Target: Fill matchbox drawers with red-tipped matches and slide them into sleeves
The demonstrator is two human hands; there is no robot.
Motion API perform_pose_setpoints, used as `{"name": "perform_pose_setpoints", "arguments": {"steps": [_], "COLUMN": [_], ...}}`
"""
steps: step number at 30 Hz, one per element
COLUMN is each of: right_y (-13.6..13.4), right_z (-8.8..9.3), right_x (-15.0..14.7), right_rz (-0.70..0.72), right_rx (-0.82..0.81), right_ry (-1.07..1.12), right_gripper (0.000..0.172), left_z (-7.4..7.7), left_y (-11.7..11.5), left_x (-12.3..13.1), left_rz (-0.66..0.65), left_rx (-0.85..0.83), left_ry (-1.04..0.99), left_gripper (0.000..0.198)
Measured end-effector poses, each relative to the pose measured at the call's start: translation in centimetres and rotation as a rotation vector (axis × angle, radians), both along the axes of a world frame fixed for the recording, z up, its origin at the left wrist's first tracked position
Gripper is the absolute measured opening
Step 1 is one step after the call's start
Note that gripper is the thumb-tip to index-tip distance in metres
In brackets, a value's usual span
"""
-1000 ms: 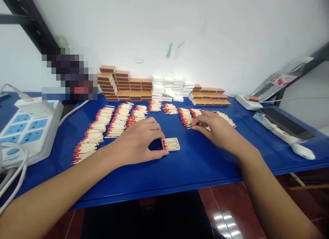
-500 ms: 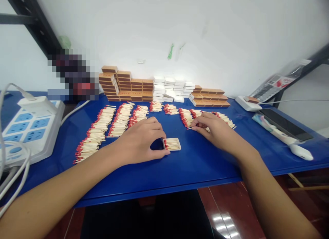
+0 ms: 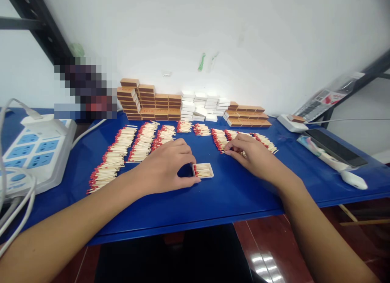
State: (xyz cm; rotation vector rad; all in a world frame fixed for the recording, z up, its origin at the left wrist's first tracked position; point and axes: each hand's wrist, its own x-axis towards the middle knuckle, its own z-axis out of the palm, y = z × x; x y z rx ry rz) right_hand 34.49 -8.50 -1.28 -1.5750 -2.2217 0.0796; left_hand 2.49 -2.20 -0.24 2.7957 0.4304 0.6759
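At frame centre, my left hand (image 3: 170,167) is pinching the matchbox tray (image 3: 212,172); a light hold should avoid crushing it. Right of centre, my right hand (image 3: 252,154) is resting, fingers curled, at red-headed matches (image 3: 218,139), whether pinching any I can't tell.

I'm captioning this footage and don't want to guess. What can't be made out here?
In the head view:
Whether the right hand holds anything: the hand itself hides it.
Near end of the third match row from left: behind the left hand.
The packet: its lettering is too small and blurred.
Dark thing at left: pixelated.
Power strip, left side: cut off by the edge.
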Motion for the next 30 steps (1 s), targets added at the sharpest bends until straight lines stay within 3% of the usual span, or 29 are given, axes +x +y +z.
{"name": "perform_pose_setpoints", "arguments": {"steps": [12, 17, 23, 26, 30], "right_y": [-0.3, -2.7, -4.1, -4.0, -3.0], "right_z": [0.0, 1.1, 1.0, 1.5, 2.3], "right_x": [-1.6, -5.8, -10.9, -10.0, -5.8], "right_rz": [-0.025, 0.003, 0.075, 0.056, -0.069], "right_rx": [-0.018, 0.014, 0.085, 0.077, 0.149], "right_ry": [0.029, 0.052, -0.066, 0.001, 0.069], "right_gripper": [0.016, 0.014, 0.019, 0.016, 0.014], "left_z": [0.0, 0.0, 0.0, 0.0, 0.1], "left_y": [0.1, 0.0, 0.2, 0.2, 0.0], "left_x": [0.0, 0.1, 0.1, 0.1, 0.0], "left_rz": [0.003, 0.006, -0.006, -0.007, -0.005], "left_rx": [-0.006, -0.017, 0.009, 0.008, -0.004], "left_ry": [0.0, 0.015, 0.01, 0.006, 0.003], "left_gripper": [0.029, 0.026, 0.025, 0.027, 0.028]}}
